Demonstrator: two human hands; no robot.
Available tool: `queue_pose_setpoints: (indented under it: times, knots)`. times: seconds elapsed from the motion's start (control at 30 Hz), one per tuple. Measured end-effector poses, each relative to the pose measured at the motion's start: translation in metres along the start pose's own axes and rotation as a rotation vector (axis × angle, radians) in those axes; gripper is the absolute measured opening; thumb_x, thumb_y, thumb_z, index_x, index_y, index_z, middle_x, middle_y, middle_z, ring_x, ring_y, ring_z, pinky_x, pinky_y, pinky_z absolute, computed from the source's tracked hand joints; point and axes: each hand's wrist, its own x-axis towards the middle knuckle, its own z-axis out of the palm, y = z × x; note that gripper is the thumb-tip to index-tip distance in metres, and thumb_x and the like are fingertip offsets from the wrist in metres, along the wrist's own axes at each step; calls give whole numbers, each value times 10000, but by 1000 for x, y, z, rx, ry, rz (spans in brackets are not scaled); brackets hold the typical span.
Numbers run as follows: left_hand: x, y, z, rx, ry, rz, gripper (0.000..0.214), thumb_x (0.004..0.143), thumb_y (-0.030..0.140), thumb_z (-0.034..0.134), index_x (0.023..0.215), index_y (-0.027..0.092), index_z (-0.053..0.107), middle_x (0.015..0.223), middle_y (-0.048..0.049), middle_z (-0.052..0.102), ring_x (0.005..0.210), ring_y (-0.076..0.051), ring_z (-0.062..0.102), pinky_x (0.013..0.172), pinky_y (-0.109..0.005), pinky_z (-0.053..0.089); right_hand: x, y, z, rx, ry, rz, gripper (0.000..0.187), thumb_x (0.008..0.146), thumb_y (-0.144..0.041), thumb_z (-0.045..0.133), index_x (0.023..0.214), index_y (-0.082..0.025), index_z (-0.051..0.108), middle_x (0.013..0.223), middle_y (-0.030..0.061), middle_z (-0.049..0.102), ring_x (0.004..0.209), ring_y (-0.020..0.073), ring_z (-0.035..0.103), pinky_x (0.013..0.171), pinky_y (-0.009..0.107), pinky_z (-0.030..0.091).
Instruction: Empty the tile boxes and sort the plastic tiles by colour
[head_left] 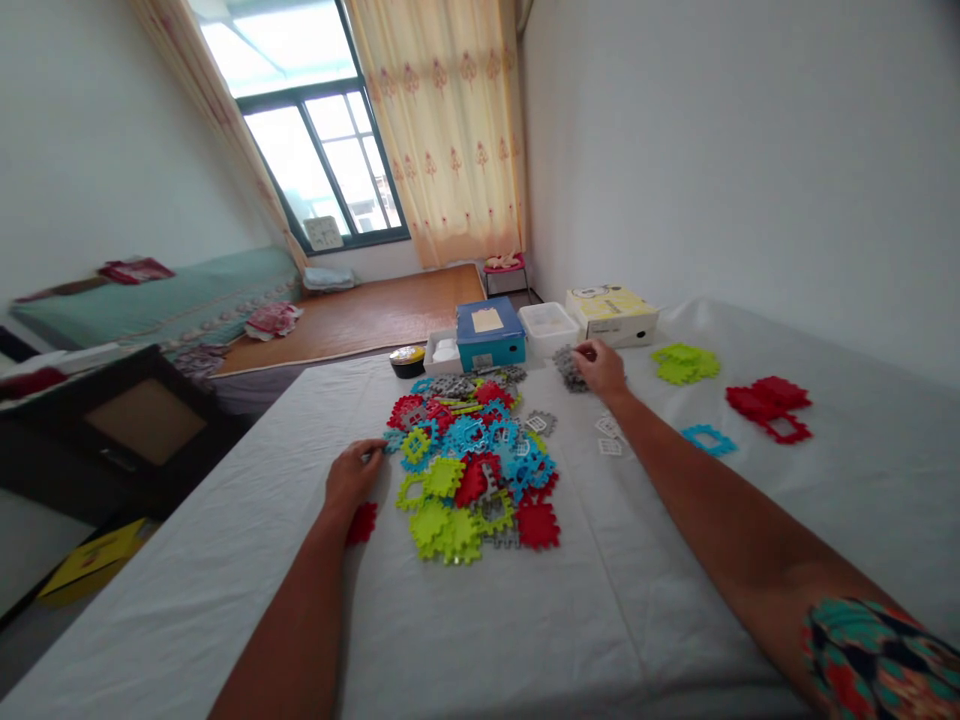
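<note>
A mixed heap of toothed plastic interlocking tiles (469,435) in red, blue, lime green and grey lies on the cloth-covered table. My left hand (354,475) is at the heap's left side, fingers closed at the edge of a blue interlocking tile (393,440). Close to its wrist lies a single red tile (362,523). Farther out, my right hand (600,368) pinches a grey interlocking tile (572,369) at a small grey stack; its fingertips partly cover the stack. White window-like pieces (609,436) rest beside the right forearm.
Lime tiles (685,363), red tiles (772,402) and a blue frame (708,440) lie apart on the right. Along the far edge stand a blue box (490,335), a clear plastic tub (549,324), a yellow box (611,314) and a round black-and-yellow container (407,361). The wall borders the right side.
</note>
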Motion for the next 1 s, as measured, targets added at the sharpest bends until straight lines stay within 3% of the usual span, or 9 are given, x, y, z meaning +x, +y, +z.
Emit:
queue_pose_setpoints:
  times: [0.1, 0.2, 0.33, 0.4, 0.5, 0.57, 0.63, 0.77, 1.0]
  knots:
    - [0, -1, 1, 0, 3, 9, 330, 834, 299, 476, 1028, 237, 735, 1087, -38, 730, 990, -203, 670, 897, -293, 503, 11, 24, -12, 19, 89, 126, 289, 837, -306, 484, 1006, -150, 660, 966, 131, 715, 776, 210, 671, 669, 332, 552]
    - [0, -3, 2, 7, 5, 2, 321, 839, 303, 480, 1032, 258, 732, 1090, -21, 730, 986, -196, 669, 895, -286, 502, 13, 38, -23, -139, 101, 136, 292, 821, -289, 490, 985, -145, 684, 976, 138, 723, 864, 240, 669, 792, 373, 537]
    - [1, -5, 4, 19, 3, 7, 322, 846, 305, 475, 1038, 265, 730, 1098, -18, 727, 1003, -191, 665, 895, -276, 500, 6, 22, -26, -298, 50, 17, 306, 842, -289, 482, 1003, -157, 706, 995, 119, 726, 911, 240, 657, 876, 369, 492]
    - [1, -5, 3, 22, 0, 15, 324, 846, 305, 470, 1034, 262, 730, 1105, -20, 725, 1005, -192, 666, 895, -273, 500, -1, 5, -23, -230, -204, -88, 306, 849, -328, 514, 1019, -162, 706, 980, 97, 729, 861, 208, 662, 834, 323, 500]
    - [1, -2, 1, 28, -12, 9, 329, 843, 296, 469, 1037, 248, 729, 1118, -30, 720, 1004, -199, 667, 898, -281, 500, -15, -20, -15, -117, -772, -241, 398, 781, -446, 643, 1078, -187, 697, 999, 71, 722, 848, 190, 660, 767, 278, 513]
    - [0, 0, 0, 29, -16, 3, 331, 843, 291, 468, 1039, 242, 730, 1116, -36, 721, 1005, -202, 667, 902, -286, 498, -23, -31, -11, -162, -980, -315, 523, 673, -474, 747, 1115, -200, 685, 1050, 77, 702, 898, 211, 651, 787, 286, 512]
    - [0, 1, -1, 24, -16, 5, 331, 845, 289, 467, 1039, 238, 730, 1120, -40, 719, 1010, -203, 666, 910, -289, 496, -29, -37, -8, -274, -1005, -369, 588, 613, -449, 795, 1126, -188, 679, 1079, 98, 679, 941, 239, 636, 829, 309, 501]
    - [-1, 2, 0, 14, -21, 11, 328, 845, 286, 472, 1042, 227, 728, 1129, -49, 715, 1016, -208, 662, 923, -303, 491, -34, -40, -3, -385, -943, -458, 543, 653, -351, 761, 1147, -150, 660, 1059, 115, 657, 964, 250, 612, 879, 321, 474]
    - [0, -1, 1, 16, -26, 13, 330, 858, 298, 465, 1046, 223, 725, 1131, -51, 709, 1000, -204, 661, 903, -295, 493, -26, -31, -9, -243, -937, -421, 573, 668, -233, 711, 1228, -163, 610, 1145, 98, 593, 933, 190, 600, 860, 281, 488]
